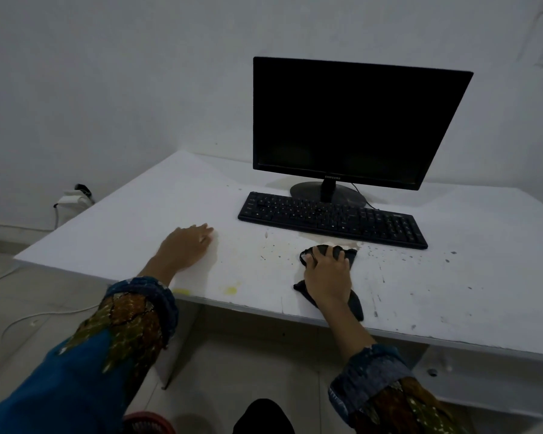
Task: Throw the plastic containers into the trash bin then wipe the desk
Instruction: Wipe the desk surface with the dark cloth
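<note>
Left hand (187, 245) lies flat on the smooth, white, speckled bench (132, 223). Right hand (326, 274), fingers spread, presses a crumpled dark cloth (355, 304) near the front edge.

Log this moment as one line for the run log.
phase: wiping | right hand: pressing dark cloth on desk | left hand: flat on desk | yellow stain: near front edge
</note>
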{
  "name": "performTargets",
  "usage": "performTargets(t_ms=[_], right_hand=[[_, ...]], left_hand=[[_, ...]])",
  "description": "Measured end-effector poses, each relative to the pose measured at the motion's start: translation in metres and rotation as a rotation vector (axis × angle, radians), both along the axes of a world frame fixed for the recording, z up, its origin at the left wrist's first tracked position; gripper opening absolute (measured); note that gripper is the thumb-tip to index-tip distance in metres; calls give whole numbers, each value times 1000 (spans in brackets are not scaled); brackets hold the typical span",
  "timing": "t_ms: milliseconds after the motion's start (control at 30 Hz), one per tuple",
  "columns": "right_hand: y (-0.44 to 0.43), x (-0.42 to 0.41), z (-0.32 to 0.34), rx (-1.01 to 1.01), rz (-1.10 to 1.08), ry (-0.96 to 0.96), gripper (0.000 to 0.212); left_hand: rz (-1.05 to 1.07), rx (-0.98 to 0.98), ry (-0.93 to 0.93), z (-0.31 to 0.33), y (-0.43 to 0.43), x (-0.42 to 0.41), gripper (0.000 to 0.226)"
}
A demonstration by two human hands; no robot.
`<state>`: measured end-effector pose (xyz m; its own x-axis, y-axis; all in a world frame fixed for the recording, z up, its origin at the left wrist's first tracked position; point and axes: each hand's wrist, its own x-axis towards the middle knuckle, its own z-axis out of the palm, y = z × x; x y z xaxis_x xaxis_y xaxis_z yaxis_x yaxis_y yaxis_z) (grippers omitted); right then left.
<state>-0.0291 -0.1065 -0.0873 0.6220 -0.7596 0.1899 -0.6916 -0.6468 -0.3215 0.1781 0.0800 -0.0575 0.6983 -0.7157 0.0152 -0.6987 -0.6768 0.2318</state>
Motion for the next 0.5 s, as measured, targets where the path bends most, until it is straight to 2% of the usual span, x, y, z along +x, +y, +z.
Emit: performTargets(t_ms=[133, 367, 500], right_hand=[[20, 14, 1, -3, 82, 4, 47], [47, 3, 1, 30, 334, -22, 47], [47, -15, 6, 114, 494, 10, 45]], left_hand=[[21, 82, -6, -4, 14, 2, 46], [14, 79, -54, -10, 14, -1, 47], [28, 49, -37, -12, 16, 2, 47]])
